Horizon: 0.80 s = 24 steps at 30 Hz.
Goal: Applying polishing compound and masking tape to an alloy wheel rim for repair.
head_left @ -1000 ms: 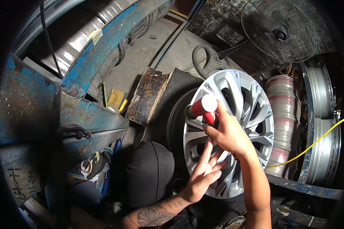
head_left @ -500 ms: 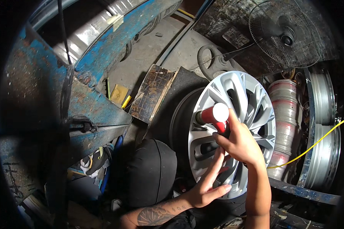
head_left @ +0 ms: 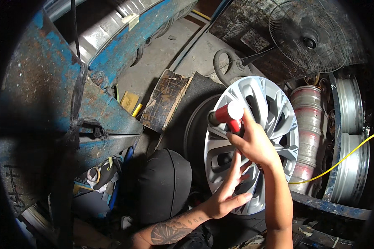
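A silver multi-spoke alloy wheel rim (head_left: 257, 92) leans upright before me, its spoked face tilted up toward me. My right hand (head_left: 258, 146) is closed round the grip of a red pistol-shaped power tool (head_left: 222, 114), which has a white round back end and a dark round head. The tool's head is over the rim's left side; whether it touches the metal I cannot tell. Lower down, my left hand (head_left: 223, 200) has its fingers stretched and thumb apart, close against the rim's lower spokes. Its fingertips reach up under the right hand, partly hidden there.
A wooden block (head_left: 164, 99) lies left of the rim. Worn blue metal machinery (head_left: 108, 124) fills the left. At the upper right is a wire-caged fan (head_left: 309, 39). More rims (head_left: 351, 170) sit in a rack at right, crossed by a yellow hose (head_left: 332, 167).
My right hand and the red tool have shifted slightly up and left over the rim. The left hand has risen a little, its fingers still stretched.
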### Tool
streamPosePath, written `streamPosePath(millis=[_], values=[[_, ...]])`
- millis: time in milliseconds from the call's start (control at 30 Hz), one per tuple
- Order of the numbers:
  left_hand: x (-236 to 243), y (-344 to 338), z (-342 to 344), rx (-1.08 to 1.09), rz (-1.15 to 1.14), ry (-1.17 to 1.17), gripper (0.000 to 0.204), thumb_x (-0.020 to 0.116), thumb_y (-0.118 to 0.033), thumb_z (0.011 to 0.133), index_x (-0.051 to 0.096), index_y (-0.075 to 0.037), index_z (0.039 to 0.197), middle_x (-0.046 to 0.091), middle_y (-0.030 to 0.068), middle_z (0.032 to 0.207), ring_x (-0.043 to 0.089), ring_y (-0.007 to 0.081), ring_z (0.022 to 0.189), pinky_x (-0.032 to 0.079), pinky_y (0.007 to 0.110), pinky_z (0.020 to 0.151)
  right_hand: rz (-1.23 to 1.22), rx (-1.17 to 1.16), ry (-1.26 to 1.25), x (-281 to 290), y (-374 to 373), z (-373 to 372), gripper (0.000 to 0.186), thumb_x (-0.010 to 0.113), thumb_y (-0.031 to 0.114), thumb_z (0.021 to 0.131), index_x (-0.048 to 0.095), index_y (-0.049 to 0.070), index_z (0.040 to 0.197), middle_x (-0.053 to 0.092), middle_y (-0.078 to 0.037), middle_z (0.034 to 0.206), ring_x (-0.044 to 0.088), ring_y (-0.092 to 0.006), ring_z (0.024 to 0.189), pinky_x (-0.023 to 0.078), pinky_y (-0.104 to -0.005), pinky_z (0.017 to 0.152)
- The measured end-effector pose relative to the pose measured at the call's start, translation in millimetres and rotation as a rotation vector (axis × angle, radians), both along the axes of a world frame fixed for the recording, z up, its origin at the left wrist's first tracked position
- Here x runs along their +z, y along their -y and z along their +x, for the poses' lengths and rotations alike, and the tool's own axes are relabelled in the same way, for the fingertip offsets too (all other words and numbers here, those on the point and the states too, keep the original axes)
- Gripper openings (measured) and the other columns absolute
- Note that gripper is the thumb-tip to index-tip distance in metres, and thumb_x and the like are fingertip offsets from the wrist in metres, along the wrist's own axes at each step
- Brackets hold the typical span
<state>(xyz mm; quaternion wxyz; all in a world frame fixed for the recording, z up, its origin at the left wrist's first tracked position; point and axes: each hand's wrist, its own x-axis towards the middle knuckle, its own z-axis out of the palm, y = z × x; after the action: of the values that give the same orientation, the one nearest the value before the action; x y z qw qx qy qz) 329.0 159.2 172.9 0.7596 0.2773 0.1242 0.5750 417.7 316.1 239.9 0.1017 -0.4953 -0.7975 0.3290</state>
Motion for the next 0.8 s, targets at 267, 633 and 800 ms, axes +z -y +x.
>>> streamPosePath(millis=[267, 633, 800], values=[[9, 4, -2, -0.049, 0.086, -0.095, 0.113, 0.063, -0.015, 0.091, -0.023, -0.005, 0.164, -0.011, 0.0193, 0.174, 0.008, 0.0358, 0.162, 0.016, 0.052, 0.127, 0.040, -0.157, 0.078, 8, 1, 7, 0.053, 0.071, 0.011, 0.085, 0.044, -0.001, 0.129, 0.064, -0.030, 0.086, 0.065, -0.0509, 0.086, 0.049, -0.0523, 0.079], [13, 9, -5, -0.101, -0.012, 0.081, 0.113, 0.065, -0.020, 0.092, -0.022, -0.011, 0.165, -0.013, 0.0212, 0.174, 0.016, 0.0396, 0.159, 0.020, 0.055, 0.124, -0.028, 0.042, 0.057, 2, -2, 12, 0.060, 0.073, 0.010, 0.085, 0.041, -0.004, 0.133, 0.065, -0.033, 0.088, 0.066, -0.0521, 0.091, 0.050, -0.0528, 0.077], [13, 7, -8, -0.136, 0.050, 0.036, 0.112, 0.064, -0.016, 0.090, -0.017, -0.009, 0.166, -0.009, 0.0208, 0.175, 0.017, 0.0397, 0.159, 0.021, 0.055, 0.125, 0.069, -0.146, 0.163, 8, 1, 19, 0.060, 0.073, 0.009, 0.084, 0.041, -0.002, 0.134, 0.066, -0.029, 0.084, 0.067, -0.0503, 0.083, 0.052, -0.0509, 0.075]])
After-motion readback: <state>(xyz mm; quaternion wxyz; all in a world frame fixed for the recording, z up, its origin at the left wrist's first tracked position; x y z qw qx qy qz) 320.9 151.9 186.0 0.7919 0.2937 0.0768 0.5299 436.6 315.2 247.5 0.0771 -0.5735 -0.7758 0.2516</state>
